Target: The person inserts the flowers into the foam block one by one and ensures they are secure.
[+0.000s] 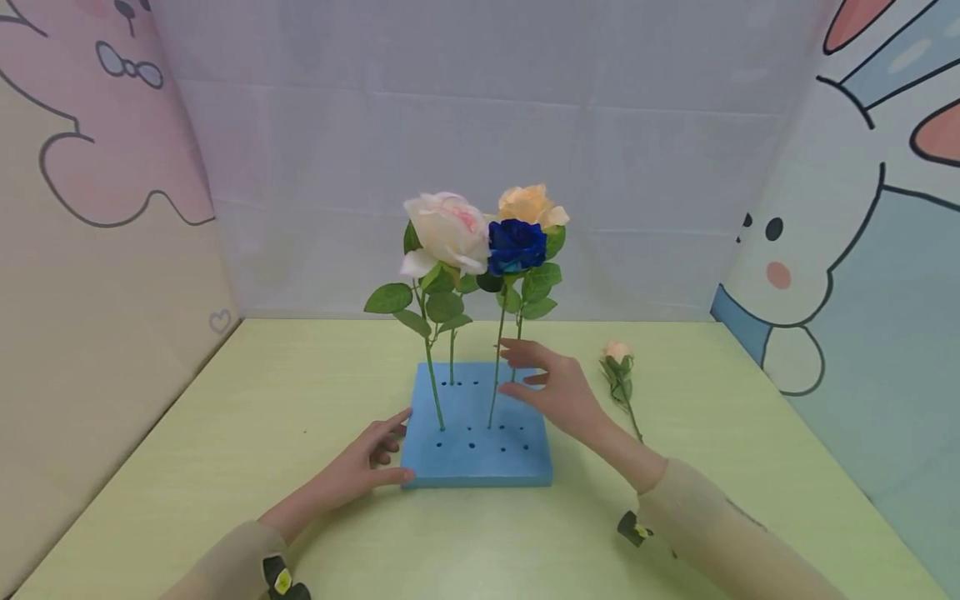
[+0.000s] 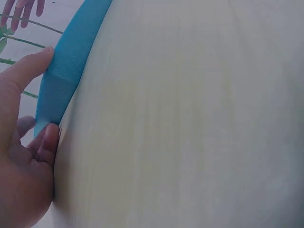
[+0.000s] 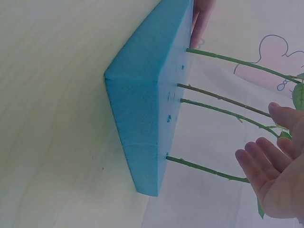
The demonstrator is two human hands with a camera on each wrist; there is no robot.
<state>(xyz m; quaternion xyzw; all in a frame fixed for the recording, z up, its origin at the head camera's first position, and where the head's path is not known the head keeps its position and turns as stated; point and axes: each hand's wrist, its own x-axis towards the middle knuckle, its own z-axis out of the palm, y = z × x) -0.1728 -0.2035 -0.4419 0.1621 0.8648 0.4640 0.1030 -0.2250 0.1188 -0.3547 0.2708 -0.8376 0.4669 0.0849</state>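
A blue foam block with rows of holes lies on the table, and several artificial flower stems stand upright in it. My left hand rests against the block's left side, thumb at the near corner and fingers spread along the edge. The right hand is beside the stem of the blue rose, its thumb and fingers apart. In the right wrist view this hand shows relaxed fingers among the stems. A large pale pink flower stands on the left, and a peach rose rises behind the blue one.
Another peach rose lies on the table to the right of the block, partly behind the right forearm. Cartoon-printed walls stand at the left and right, with a plain pale sheet at the back.
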